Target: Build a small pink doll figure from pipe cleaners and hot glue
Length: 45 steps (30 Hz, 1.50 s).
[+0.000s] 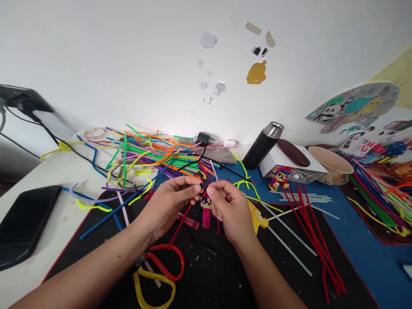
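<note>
My left hand [172, 199] and my right hand [230, 208] meet over a black mat [206, 266], fingers pinched together. Between the fingertips is a thin black pipe cleaner [201, 165] that runs up and back toward the pile. A small pink and black figure [206, 210] lies just under the hands. Red and yellow scissors [161, 268] lie on the mat below my left wrist. A yellow glue gun [257, 214] pokes out beside my right hand.
A heap of coloured pipe cleaners [148, 156] fills the back. Red pipe cleaners [313, 234] and clear glue sticks [289, 240] lie at right. A black flask [263, 145], white box [289, 165], paper cup [331, 165] and phone [25, 221] stand around.
</note>
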Tool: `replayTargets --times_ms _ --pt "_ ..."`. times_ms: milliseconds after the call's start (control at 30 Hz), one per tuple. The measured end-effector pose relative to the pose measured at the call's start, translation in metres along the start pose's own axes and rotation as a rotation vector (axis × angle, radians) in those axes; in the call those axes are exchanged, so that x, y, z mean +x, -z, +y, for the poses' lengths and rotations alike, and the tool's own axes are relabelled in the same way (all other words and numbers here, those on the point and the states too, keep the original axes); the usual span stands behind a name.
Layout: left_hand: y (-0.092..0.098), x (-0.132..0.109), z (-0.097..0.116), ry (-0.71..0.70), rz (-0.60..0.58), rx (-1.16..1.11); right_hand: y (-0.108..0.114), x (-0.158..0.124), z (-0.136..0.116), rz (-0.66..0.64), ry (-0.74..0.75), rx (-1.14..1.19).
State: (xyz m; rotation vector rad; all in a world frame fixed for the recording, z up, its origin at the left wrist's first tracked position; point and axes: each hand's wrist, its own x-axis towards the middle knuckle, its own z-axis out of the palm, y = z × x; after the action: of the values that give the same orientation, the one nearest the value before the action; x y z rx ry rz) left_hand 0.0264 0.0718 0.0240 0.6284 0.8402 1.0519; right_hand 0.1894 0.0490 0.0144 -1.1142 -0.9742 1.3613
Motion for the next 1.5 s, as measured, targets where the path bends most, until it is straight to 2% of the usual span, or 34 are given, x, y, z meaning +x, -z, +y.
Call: replayTargets --times_ms 533,1500 --pt "0.001 0.0 -0.002 -0.016 -0.004 0.089 0.006 0.0 0.008 0.024 0.072 -0.121" --pt "0.002 -0.001 -0.005 -0.026 -0.032 0.131 0.007 -0.001 0.013 0.008 0.054 -0.102"
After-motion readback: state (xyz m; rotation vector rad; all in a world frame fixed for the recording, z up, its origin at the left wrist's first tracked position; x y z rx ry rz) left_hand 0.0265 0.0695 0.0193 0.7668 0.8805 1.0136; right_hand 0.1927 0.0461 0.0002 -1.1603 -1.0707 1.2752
